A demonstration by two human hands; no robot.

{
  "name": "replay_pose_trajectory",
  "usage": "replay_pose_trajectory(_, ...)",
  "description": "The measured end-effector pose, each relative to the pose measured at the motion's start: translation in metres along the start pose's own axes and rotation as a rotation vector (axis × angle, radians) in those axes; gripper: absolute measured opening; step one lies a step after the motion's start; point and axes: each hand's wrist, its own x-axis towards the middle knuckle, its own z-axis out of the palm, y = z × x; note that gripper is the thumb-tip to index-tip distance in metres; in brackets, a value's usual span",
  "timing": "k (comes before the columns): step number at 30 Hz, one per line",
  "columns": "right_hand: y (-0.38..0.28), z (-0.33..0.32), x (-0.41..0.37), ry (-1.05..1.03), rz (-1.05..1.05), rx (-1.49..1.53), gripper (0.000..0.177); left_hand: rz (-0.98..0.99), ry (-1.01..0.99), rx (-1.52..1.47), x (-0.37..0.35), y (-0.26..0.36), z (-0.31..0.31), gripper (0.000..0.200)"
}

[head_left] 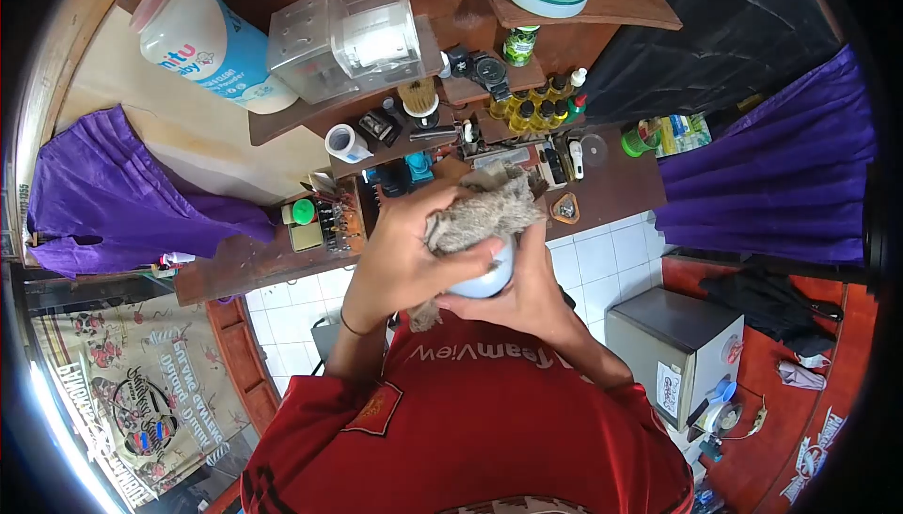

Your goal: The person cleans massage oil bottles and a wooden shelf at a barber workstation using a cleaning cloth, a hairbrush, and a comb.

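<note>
In front of my chest, both hands meet around a pale blue, smooth, rounded object [487, 281]. My left hand [403, 255] is closed on a fuzzy grey cloth [482, 221], with the thumb pressing it against the top of the rounded object. From the right and below, my right hand [529, 296] grips the rounded object, its fingers partly behind the cloth. A loose end of cloth hangs below my left hand. The cloth and fingers cover much of the object, so its kind cannot be made out.
Beyond my hands runs a brown counter [616, 180] with a small ashtray [565, 208], a white clipper [576, 158] and yellow bottles [536, 114]. Shelves above hold a powder bottle [212, 48] and a clear plastic box [343, 39]. A grey cabinet [673, 326] stands at right. Purple curtains hang on both sides.
</note>
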Motion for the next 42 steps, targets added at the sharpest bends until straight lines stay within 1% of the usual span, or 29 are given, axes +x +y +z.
replay_pose_trajectory(1,0.009,0.003,-0.001,0.005,-0.002,0.023,0.106,-0.058,0.008,-0.091,0.0,-0.003,-0.003,0.034)
replay_pose_trajectory(2,0.015,0.004,0.0,-0.023,-0.044,-0.058,0.113,-0.145,0.062,-0.119,0.0,-0.002,-0.007,0.031)
replay_pose_trajectory(3,0.025,0.005,-0.002,-0.118,0.057,-0.029,0.115,-0.169,0.102,-0.114,-0.001,-0.008,-0.016,0.027)
replay_pose_trajectory(5,0.052,0.007,-0.008,-0.31,0.237,0.049,0.117,-0.137,0.17,-0.208,-0.005,-0.032,-0.034,0.026)
replay_pose_trajectory(7,0.082,0.002,-0.022,-0.391,0.242,0.086,0.111,-0.053,0.28,-0.322,-0.018,-0.054,-0.049,0.029)
replay_pose_trajectory(8,0.089,-0.001,-0.03,-0.372,0.279,0.075,0.109,-0.06,0.359,-0.39,-0.024,-0.057,-0.052,0.03)
replay_pose_trajectory(10,0.103,-0.002,-0.048,-0.249,0.283,0.221,0.108,-0.093,0.498,-0.488,-0.031,-0.056,-0.056,0.03)
replay_pose_trajectory(11,0.108,0.0,-0.055,-0.172,0.302,0.392,0.112,-0.039,0.482,-0.556,-0.034,-0.069,-0.062,0.033)
replay_pose_trajectory(13,0.094,-0.002,-0.052,-0.074,0.143,0.585,0.114,-0.051,0.517,-0.748,-0.027,-0.069,-0.063,0.035)
replay_pose_trajectory(14,0.082,-0.001,-0.047,-0.004,0.168,0.748,0.113,-0.044,0.518,-0.735,-0.024,-0.068,-0.062,0.038)
replay_pose_trajectory(17,0.066,-0.015,-0.037,0.115,0.132,0.52,0.103,-0.038,0.579,-0.626,-0.013,-0.042,-0.046,0.035)
replay_pose_trajectory(19,0.066,-0.024,-0.039,0.137,-0.131,0.17,0.102,-0.064,0.568,-0.534,-0.013,-0.036,-0.046,0.031)
replay_pose_trajectory(20,0.063,-0.03,-0.036,0.183,-0.316,-0.12,0.096,-0.077,0.582,-0.521,-0.013,-0.032,-0.043,0.029)
replay_pose_trajectory(23,0.056,-0.048,-0.039,0.163,-0.57,-0.495,0.087,-0.109,0.578,-0.535,-0.013,-0.032,-0.04,0.028)
replay_pose_trajectory(24,0.056,-0.049,-0.038,0.163,-0.575,-0.5,0.087,-0.105,0.59,-0.531,-0.014,-0.033,-0.038,0.029)
replay_pose_trajectory(26,0.058,-0.049,-0.039,0.152,-0.438,-0.282,0.091,-0.041,0.558,-0.542,-0.013,-0.024,-0.033,0.031)
replay_pose_trajectory(27,0.052,-0.044,-0.037,0.162,-0.278,-0.068,0.094,0.017,0.528,-0.548,-0.011,-0.02,-0.031,0.032)
replay_pose_trajectory(28,0.051,-0.051,-0.041,0.06,-0.038,0.131,0.097,0.038,0.463,-0.564,-0.011,-0.019,-0.033,0.035)
replay_pose_trajectory(29,0.051,-0.056,-0.046,-0.042,0.205,0.331,0.1,0.04,0.462,-0.565,-0.012,-0.021,-0.034,0.035)
replay_pose_trajectory(30,0.037,-0.055,-0.043,-0.092,0.393,0.662,0.096,0.05,0.425,-0.551,-0.013,-0.024,-0.036,0.035)
replay_pose_trajectory(32,0.051,-0.054,-0.052,-0.063,0.765,0.979,0.088,0.079,0.364,-0.508,-0.014,-0.035,-0.039,0.036)
replay_pose_trajectory(34,0.047,-0.051,-0.049,-0.079,0.715,0.961,0.087,0.085,0.355,-0.538,-0.012,-0.039,-0.04,0.036)
replay_pose_trajectory(35,0.039,-0.05,-0.046,-0.063,0.557,0.8,0.089,0.085,0.35,-0.569,-0.012,-0.039,-0.041,0.035)
replay_pose_trajectory(36,0.032,-0.048,-0.044,-0.048,0.4,0.64,0.09,0.039,0.412,-0.605,-0.011,-0.034,-0.037,0.032)
replay_pose_trajectory(37,0.044,-0.042,-0.048,0.059,0.214,0.48,0.095,0.018,0.454,-0.601,-0.008,-0.028,-0.036,0.031)
replay_pose_trajectory(39,0.035,-0.038,-0.048,0.127,0.078,0.186,0.099,-0.003,0.532,-0.564,-0.002,-0.029,-0.035,0.028)
replay_pose_trajectory(40,0.049,-0.045,-0.041,0.136,-0.238,-0.207,0.107,-0.003,0.534,-0.566,-0.001,-0.032,-0.035,0.028)
replay_pose_trajectory(41,0.054,-0.047,-0.038,0.138,-0.239,-0.209,0.107,-0.027,0.549,-0.54,0.001,-0.034,-0.035,0.028)
replay_pose_trajectory(42,0.056,-0.048,-0.034,0.157,-0.379,-0.29,0.106,-0.051,0.562,-0.513,0.002,-0.035,-0.035,0.029)
